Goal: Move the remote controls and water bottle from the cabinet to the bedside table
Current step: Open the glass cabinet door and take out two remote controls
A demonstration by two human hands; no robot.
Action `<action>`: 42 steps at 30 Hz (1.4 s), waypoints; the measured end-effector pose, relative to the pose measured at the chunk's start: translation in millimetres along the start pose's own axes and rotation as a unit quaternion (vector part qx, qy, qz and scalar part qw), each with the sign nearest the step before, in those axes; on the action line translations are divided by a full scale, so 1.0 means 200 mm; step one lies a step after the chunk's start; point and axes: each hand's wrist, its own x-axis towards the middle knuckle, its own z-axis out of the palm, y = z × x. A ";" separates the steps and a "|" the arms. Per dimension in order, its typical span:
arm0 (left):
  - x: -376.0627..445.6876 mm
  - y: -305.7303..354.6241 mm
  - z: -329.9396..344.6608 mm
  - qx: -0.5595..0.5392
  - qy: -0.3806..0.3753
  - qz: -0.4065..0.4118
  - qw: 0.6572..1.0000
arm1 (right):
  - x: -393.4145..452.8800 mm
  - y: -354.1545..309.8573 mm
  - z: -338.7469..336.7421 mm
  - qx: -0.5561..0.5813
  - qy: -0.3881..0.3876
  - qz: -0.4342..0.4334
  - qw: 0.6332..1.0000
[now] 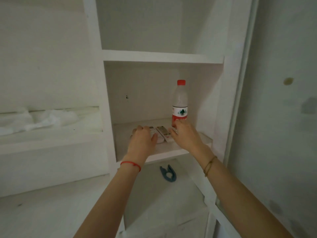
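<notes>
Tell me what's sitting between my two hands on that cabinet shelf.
In the head view, two white remote controls lie side by side between the left hand and right hand, partly covered by both. The water bottle stands behind the right hand.

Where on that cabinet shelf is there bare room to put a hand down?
The shelf is bare left of the left hand, toward the side wall, and behind the remote controls. The front right is crowded: right hand, remotes, water bottle.

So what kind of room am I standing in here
Probably a bedroom or hotel room: a white built-in cabinet with open shelves holds white remote controls and a red-capped plastic water bottle, and white bedding lies at the left.
</notes>
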 end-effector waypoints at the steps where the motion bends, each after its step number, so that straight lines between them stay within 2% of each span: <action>1: 0.04 0.00 0.02 0.013 -0.005 -0.012 1.000 | 0.02 0.01 0.02 0.003 -0.011 0.011 1.000; 6: 0.18 -0.01 0.12 0.096 -0.045 -0.045 0.993 | 0.10 0.04 0.14 -0.006 -0.065 0.056 0.996; 12: 0.22 -0.01 0.17 0.090 -0.053 -0.072 0.992 | 0.13 0.04 0.20 0.042 -0.095 0.111 0.988; 21: 0.23 0.03 0.14 -0.093 -0.037 -0.128 0.987 | 0.16 0.08 0.21 0.166 -0.106 0.162 0.967; 25: 0.21 0.05 0.15 -0.174 -0.013 -0.159 0.972 | 0.17 0.09 0.17 0.222 -0.115 0.184 0.951; 27: 0.19 0.04 0.14 -0.234 -0.004 -0.166 0.958 | 0.17 0.08 0.15 0.267 -0.125 0.202 0.934; 32: 0.08 0.02 0.10 -0.375 -0.034 -0.183 0.908 | 0.11 0.05 0.08 0.427 -0.136 0.241 0.861; 37: -0.08 0.01 0.03 -0.434 -0.030 -0.188 0.881 | -0.02 -0.02 0.02 0.542 -0.168 0.242 0.787; 42: -0.35 0.01 -0.04 -0.471 -0.027 -0.189 0.861 | -0.24 -0.09 -0.04 0.601 -0.194 0.230 0.741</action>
